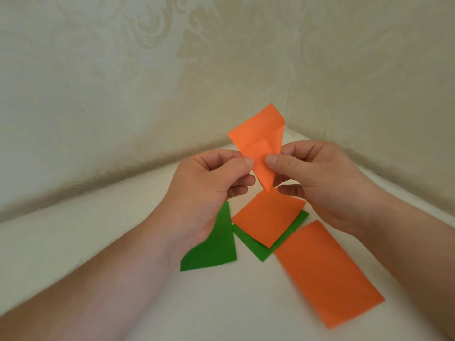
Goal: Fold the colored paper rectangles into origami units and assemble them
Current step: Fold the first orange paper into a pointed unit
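Matte, thin paper throughout, lying on a smooth white surface (pixel 73 242) w/ pale damask-patterned walls (pixel 123 70) meeting in a corner behind.

Folded orange piece (pixel 258 141) is being held up in the air, roughly kite-shaped: wide end at 12 o'clock, narrow tip pointing to 6. Creases and a small triangular flap are showing near its middle.

Left hand (pixel 211 190) is pinching the piece at its 9 o'clock edge, thumb on the front, fingers curled behind. Right hand (pixel 320 183) is pinching the 3 o'clock edge the same way, thumb pad flat on the paper. Both thumbs are nearly meeting mid-piece, w/ the tip hanging just below them.

Under the hands, at 6 o'clock from the held piece: an orange square-ish sheet (pixel 268 217) is lying diamond-wise, overlapping a green sheet (pixel 258 247) that's peeking out at its 5 and 7 o'clock edges. At 8 o'clock a second green piece (pixel 211 252), irregular shape, partly hidden by the left wrist. At 4 o'clock a long flat orange rectangle (pixel 327 271), unfolded, angled diagonally, just beside the green sheet's corner.
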Available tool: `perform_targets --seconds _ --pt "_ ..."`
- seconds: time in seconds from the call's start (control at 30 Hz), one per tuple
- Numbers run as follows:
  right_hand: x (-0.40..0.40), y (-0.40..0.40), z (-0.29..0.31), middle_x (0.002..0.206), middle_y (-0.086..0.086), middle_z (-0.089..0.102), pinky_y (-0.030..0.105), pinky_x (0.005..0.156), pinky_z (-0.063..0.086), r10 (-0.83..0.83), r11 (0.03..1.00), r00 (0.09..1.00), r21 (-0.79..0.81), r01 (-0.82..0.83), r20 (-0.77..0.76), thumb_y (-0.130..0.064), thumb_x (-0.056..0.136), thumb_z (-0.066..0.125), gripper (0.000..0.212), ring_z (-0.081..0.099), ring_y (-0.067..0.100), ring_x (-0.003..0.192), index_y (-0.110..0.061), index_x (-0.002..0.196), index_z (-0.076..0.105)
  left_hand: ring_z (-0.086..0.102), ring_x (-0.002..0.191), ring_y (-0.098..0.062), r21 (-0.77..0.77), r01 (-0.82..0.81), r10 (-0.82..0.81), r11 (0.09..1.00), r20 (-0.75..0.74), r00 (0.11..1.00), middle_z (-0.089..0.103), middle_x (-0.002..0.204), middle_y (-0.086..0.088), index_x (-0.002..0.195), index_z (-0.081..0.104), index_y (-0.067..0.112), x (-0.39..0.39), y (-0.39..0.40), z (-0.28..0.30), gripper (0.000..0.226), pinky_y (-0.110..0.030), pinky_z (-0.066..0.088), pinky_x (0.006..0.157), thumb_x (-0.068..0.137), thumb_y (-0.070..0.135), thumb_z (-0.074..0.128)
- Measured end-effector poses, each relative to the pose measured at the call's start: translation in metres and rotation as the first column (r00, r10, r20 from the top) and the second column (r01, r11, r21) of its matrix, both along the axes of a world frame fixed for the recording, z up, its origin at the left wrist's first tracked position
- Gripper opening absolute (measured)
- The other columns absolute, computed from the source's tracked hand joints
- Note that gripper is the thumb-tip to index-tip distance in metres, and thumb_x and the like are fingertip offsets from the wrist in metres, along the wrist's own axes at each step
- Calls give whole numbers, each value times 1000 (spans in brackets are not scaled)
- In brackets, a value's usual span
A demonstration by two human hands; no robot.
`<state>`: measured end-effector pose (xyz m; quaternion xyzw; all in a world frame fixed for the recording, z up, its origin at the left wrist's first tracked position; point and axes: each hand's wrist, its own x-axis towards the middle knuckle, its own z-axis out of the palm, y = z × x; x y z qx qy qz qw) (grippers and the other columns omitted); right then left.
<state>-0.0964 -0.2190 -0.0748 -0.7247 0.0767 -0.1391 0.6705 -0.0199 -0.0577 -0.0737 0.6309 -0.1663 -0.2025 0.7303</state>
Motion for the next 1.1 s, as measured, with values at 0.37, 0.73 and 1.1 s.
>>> perform_targets --seconds 0.37,0.73,1.1 --pt "-1 -4 4 76 2 71 35 74 51 -17 998 1000 60 16 13 -36 67 79 15 66 15 71 -25 62 70 67 65 -16 18 5 -5 1000 11 1000 71 74 -10 73 75 15 3 1 -1 15 -29 58 72 85 6 75" --pt "1 -6 4 68 -1 66 32 71 51 -59 994 998 91 56 32 -34 64 80 16 63 14 66 -26 58 68 68 66 -16 63 -24 15 998 139 990 72 70 -6 66 76 19 3 2 -2 23 -31 57 73 86 6 76" --pt "-1 -11 6 70 0 64 32 68 50 -36 983 999 179 33 16 -29 70 78 18 61 17 66 -23 60 65 72 74 -19 113 34 -50 993 146 988 77 83 -13 68 77 19 6 5 -3 24 -31 59 76 88 6 72"
